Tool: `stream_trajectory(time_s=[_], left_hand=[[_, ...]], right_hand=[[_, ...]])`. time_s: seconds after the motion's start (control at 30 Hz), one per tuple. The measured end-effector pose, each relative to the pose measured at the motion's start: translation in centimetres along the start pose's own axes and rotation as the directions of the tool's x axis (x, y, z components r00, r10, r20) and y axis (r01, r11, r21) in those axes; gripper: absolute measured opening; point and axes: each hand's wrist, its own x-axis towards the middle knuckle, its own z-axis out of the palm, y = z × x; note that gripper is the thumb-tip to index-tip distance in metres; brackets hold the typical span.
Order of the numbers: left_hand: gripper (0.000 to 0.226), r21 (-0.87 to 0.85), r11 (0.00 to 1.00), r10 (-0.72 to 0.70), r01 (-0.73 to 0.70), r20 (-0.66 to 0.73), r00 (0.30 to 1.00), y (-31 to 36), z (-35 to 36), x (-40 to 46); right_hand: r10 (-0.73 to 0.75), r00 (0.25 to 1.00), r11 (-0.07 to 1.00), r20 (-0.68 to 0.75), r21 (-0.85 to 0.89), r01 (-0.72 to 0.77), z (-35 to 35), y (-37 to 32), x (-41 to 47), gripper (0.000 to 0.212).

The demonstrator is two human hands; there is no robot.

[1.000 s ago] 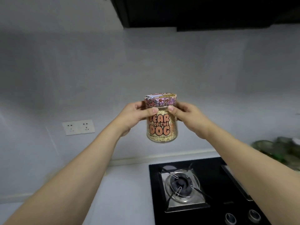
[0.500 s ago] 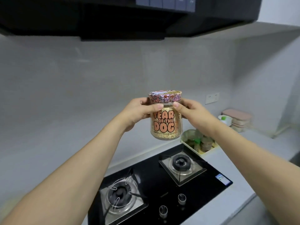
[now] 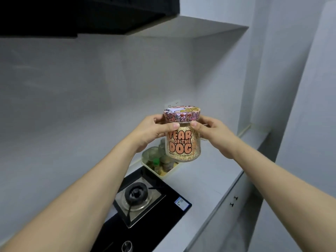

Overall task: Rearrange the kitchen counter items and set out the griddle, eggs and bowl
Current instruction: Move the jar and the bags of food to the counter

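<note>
Above the desk (image 3: 205, 180), held up in the air in front of the wall: one glass jar (image 3: 182, 140), upright, lettered "YEAR OF THE DOG", filled with pale flakes, under a patterned lid (image 3: 181, 114).

Grip: left hand (image 3: 154, 132) and right hand (image 3: 211, 132) curl round the jar from either side, thumbs pressed on the glass just below the lid, both pinching it. Neither hand touches the desk.

Below and behind the jar: a pale tray (image 3: 169, 171) of small jars and bottles on the desk, just beside the black stove (image 3: 145, 200). One burner (image 3: 136, 193) and a knob (image 3: 126, 246) show. Cupboard doors (image 3: 227, 211) under the desk edge.

Change: a second ago the jar hung over the left burner near a wall socket; half a second ago over the stove's middle. Now it hangs past the stove's right end, over the tray, grip unchanged.

Judgement: the jar is being carried rightward, probably to stand near the tray. Griddle, eggs and bowl are not in view, so setting-out looks not yet begun.
</note>
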Motion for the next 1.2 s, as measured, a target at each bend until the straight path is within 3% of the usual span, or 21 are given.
stream_trajectory(time_s=[0.27,0.43,0.63,0.97,1.2], left_hand=[[0.058,-0.025,1.000,0.018,-0.015,0.119,0.993,-2.6,4.6,11.9],[0.065,-0.028,0.999,0.038,-0.034,0.149,0.988,-3.5,5.4,20.4],[0.058,-0.107,0.993,0.069,-0.048,0.208,0.976,-4.6,7.9,28.6],[0.043,-0.114,0.992,-0.013,0.050,0.303,0.953,-10.9,12.8,40.2],[0.048,-0.157,0.970,-0.118,0.188,0.370,0.922,-18.0,16.8,47.9]], right_hand=[[0.079,0.994,0.997,-0.071,0.017,-0.078,-7.7,5.5,5.7,0.030],[0.084,0.991,0.993,-0.106,-0.068,-0.092,-11.9,7.3,11.4,0.034],[0.085,0.981,0.994,-0.172,-0.059,-0.097,-16.4,10.5,15.7,0.029],[0.204,0.953,0.978,-0.225,0.094,-0.187,-21.7,19.5,21.8,0.026],[0.285,0.932,0.953,-0.225,0.171,-0.250,-25.7,27.8,25.8,0.028]])
